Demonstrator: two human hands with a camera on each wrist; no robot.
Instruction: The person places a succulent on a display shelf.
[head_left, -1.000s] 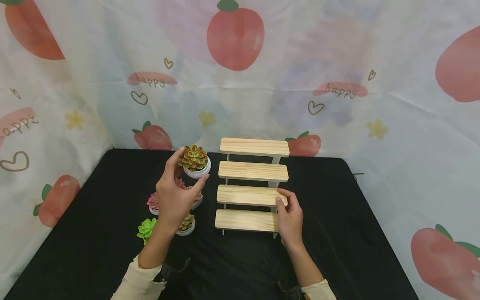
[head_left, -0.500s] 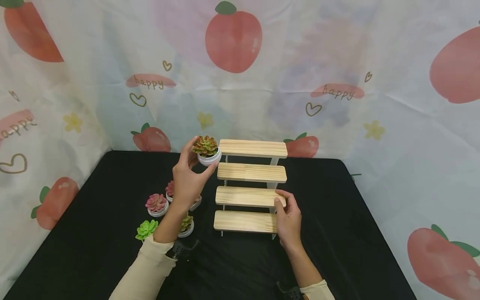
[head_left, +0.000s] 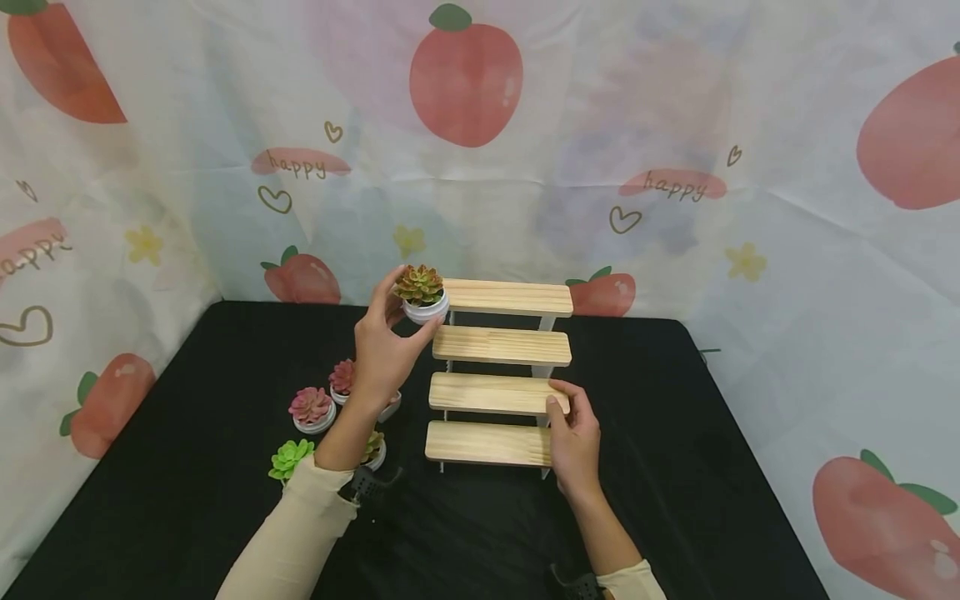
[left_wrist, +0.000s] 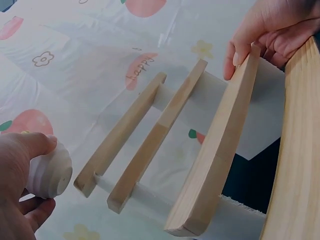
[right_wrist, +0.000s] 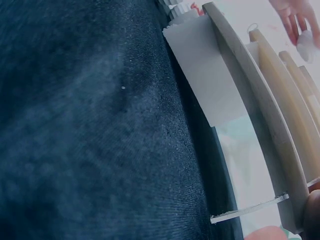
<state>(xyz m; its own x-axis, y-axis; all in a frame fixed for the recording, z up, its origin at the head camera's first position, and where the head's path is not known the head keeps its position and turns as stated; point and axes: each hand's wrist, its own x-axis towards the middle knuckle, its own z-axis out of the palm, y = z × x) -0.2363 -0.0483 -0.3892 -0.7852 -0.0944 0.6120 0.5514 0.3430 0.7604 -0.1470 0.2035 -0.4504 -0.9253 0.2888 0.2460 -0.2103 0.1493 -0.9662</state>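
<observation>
Left fingers: parted, pinching potted succulent | right fingers: clasping second-lowest shelf

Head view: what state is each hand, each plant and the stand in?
Left hand, pinching the raised plant.
Raised plant, upright, off the table.
Right hand, gripping the stand.
Stand, upright on the table.
Pink plants, on the table.
Bright green plant, partly hidden.
Olive plant, partly hidden.
Another pot, mostly hidden.

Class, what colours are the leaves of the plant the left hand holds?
The leaves are green and reddish-brown, best seen in the head view.
</observation>
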